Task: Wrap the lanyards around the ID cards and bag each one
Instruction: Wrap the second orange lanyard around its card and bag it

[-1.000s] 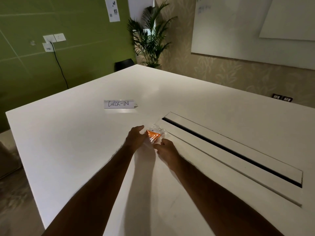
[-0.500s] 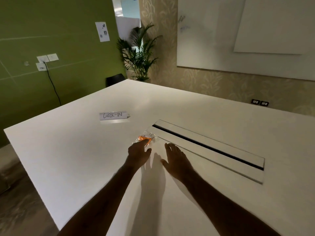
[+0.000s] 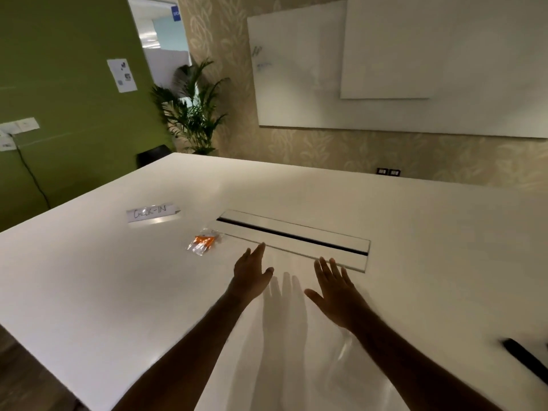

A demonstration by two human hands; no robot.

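- Orange lanyard showing through a clear plastic bag: the packet lies flat on the white table, between the "CHECK-IN" paper sign and the near-left end of the cable slot set into the tabletop.
- Nothing touches the packet; it sits apart from both hands, toward the table's far-left side as seen from the person.
- Left hand is the nearer of the two. Its fingers are straight and together, held on edge and pointing toward the far side, with nothing in them. The packet lies ahead and to the left of its fingertips.
- Right hand is spread wide, palm down over bare tabletop just short of the slot's lid, also holding nothing. It is well apart from the packet, with the left hand in between.
- The packet's long axis runs diagonally, from its near-left corner up toward the slot's end.
- Judging by the filled bag, this card looks done. No loose card, lanyard or spare bag can be made out here.
- A dark object at the table's near-right edge is too cut off to identify.
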